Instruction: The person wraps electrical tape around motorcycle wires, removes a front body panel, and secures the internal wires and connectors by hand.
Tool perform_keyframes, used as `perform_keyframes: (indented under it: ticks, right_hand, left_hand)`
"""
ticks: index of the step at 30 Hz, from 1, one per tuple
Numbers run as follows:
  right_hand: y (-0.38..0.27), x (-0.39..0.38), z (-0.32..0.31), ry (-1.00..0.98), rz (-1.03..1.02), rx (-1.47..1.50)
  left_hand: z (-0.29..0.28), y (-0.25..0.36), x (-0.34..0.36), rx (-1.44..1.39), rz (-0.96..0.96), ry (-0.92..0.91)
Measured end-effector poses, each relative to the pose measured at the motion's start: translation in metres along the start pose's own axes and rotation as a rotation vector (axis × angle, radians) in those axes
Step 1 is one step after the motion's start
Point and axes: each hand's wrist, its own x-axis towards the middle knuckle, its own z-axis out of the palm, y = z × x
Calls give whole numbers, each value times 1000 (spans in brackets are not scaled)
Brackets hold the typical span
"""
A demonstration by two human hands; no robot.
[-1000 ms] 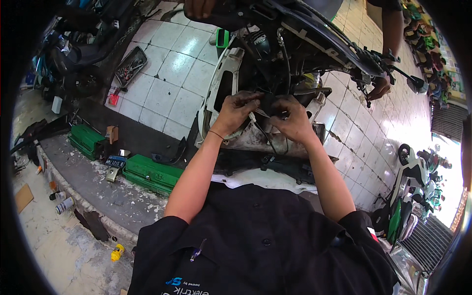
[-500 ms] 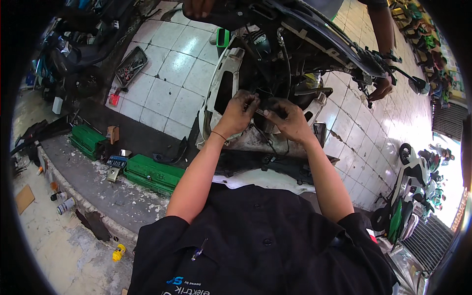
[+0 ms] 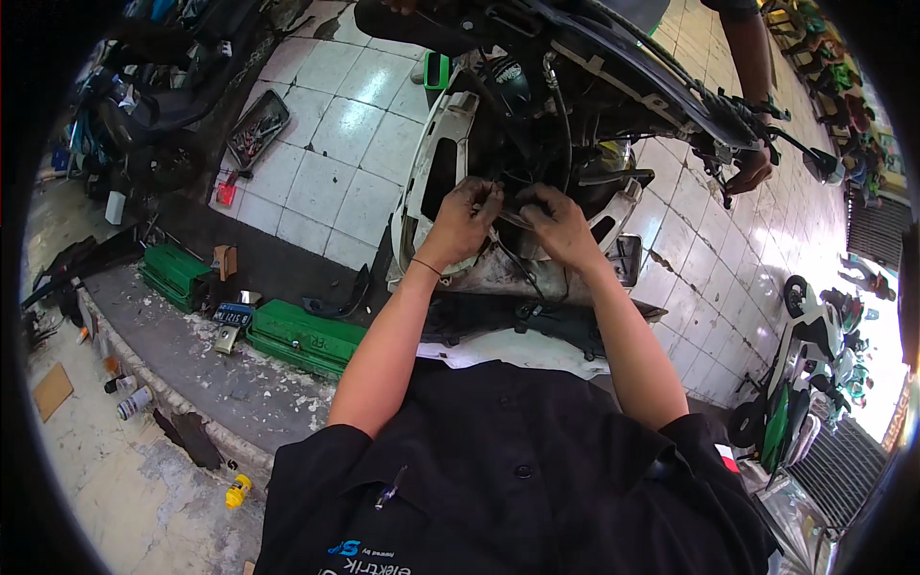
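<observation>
My left hand (image 3: 465, 218) is closed in a pinch on thin wiring inside a partly stripped scooter front, with its white-grey frame piece (image 3: 450, 120) just beyond. Close beside it, my right hand (image 3: 559, 230) is closed on a slim wire or cable, its fingertips partly hidden. Dark cables (image 3: 564, 129) hang above my hands, and a loose wire drops below them. The black handlebar assembly (image 3: 623, 67) stretches across the top.
Another person's arm (image 3: 747, 53) reaches to the handlebar, their hand (image 3: 749, 174) low on it. Around are a tool tray (image 3: 257, 132), green cases (image 3: 302, 337) on a concrete ledge, a yellow bottle (image 3: 238, 491), and parked scooters (image 3: 144, 101) left and right.
My hands have shifted slightly and drawn their fingertips closer around the wiring, with my right hand's fingers curling over. The other person's hand has moved very slightly right.
</observation>
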Motion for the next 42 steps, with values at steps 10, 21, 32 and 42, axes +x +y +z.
perform_keyframes:
  ticks: [10, 21, 32, 42]
  right_hand:
    - [-14, 23, 20, 11, 207, 303]
    - [-6, 42, 31, 5, 414, 13]
    - [-9, 37, 35, 66, 405, -45]
    - [2, 17, 39, 112, 182, 116]
  left_hand:
    - [6, 0, 5, 132, -66, 289]
    - [12, -9, 6, -11, -204, 352]
    - [8, 14, 7, -164, -373, 207]
    - [-6, 25, 20, -722, -655, 122]
